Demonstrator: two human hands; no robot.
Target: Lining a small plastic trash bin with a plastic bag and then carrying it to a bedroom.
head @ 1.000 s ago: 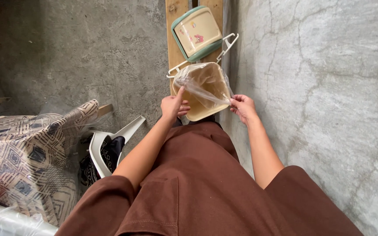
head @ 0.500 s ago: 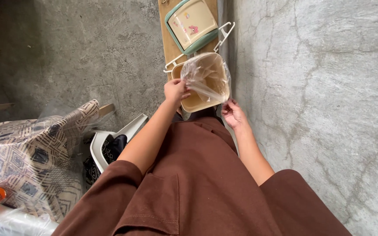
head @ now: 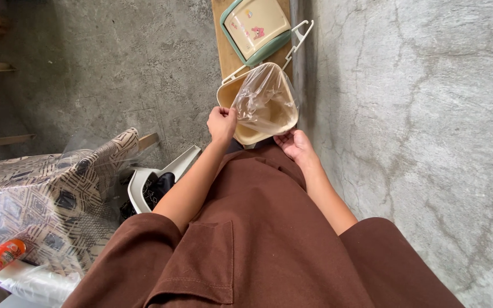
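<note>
One cream bin (head: 245, 134) sits at upper centre of the frame, with one clear plastic bag (head: 265, 102) draped into its mouth, thin, creased and glossy. The left hand (head: 222, 124) pinches the bag's edge at the bin's left rim; the right hand (head: 294, 144) grips the lower right rim, fingers partly hidden. Above lie one green-edged lid (head: 256, 27) and one white hanger (head: 298, 35), both on a wooden plank (head: 225, 51) cut off by the top edge.
</note>
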